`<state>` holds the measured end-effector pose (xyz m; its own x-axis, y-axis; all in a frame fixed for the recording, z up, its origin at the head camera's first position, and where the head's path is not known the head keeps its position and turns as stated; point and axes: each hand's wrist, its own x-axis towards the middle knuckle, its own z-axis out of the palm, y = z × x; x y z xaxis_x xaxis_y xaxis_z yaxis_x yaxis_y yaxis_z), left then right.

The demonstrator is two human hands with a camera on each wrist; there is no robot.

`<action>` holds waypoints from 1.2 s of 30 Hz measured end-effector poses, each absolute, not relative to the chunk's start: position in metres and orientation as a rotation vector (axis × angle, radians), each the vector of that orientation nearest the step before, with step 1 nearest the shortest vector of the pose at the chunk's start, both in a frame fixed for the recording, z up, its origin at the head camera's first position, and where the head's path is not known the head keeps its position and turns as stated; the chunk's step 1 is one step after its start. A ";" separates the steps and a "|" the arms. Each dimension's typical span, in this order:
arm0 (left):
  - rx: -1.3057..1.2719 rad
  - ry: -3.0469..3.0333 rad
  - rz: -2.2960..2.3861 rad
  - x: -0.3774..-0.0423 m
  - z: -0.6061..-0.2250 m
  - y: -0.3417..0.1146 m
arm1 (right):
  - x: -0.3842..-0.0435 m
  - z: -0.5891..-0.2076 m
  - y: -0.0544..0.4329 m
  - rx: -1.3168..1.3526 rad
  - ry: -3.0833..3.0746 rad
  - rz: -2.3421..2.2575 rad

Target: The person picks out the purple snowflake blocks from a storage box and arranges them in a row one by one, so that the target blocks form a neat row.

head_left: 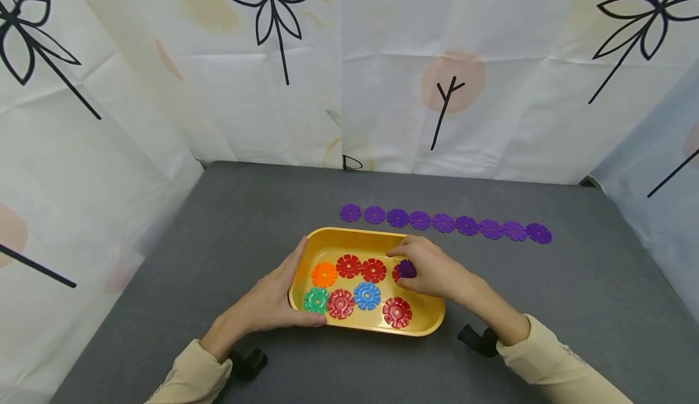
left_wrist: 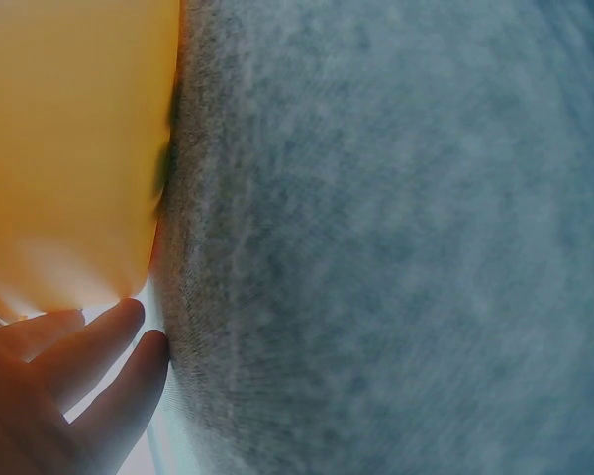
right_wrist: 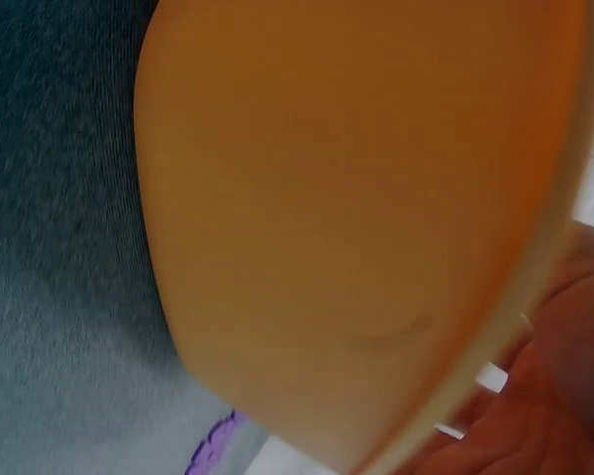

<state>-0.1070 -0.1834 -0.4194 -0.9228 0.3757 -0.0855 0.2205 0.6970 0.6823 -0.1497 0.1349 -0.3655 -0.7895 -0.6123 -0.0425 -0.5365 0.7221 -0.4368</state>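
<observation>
A yellow tray (head_left: 377,234) holds several flower-shaped plastic discs: red discs (head_left: 374,270), an orange disc (head_left: 324,275), a green disc (head_left: 315,300) and a blue disc (head_left: 367,295). My left hand (head_left: 273,301) grips the tray's left end, thumb along the front rim; its fingers (left_wrist: 99,346) show against the outer wall in the left wrist view. Over the tray's right part, my right hand (head_left: 434,270) has thumb and fingers around a purple disc (head_left: 406,269), which partly covers a red one. In the right wrist view the tray wall (right_wrist: 356,198) hides the fingertips.
Behind the tray, a slightly slanting row of several purple flower discs (head_left: 443,222) lies on the grey table (head_left: 262,210). White cloth (head_left: 382,107) with plant drawings hangs around the table's back and sides. Black straps (head_left: 248,364) are on both wrists.
</observation>
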 end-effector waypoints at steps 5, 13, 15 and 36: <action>0.483 2.695 1.030 -0.107 -0.419 -0.184 | -0.149 -0.372 0.126 -0.857 2.753 -0.539; 0.477 2.702 1.029 -0.107 -0.419 -0.183 | -0.148 -0.380 0.120 -0.776 2.724 -0.570; 0.478 2.703 1.028 -0.107 -0.419 -0.183 | -0.148 -0.381 0.120 -0.803 2.719 -0.597; 0.481 2.707 1.033 -0.107 -0.419 -0.183 | -0.155 -0.393 0.116 -0.851 2.644 -0.783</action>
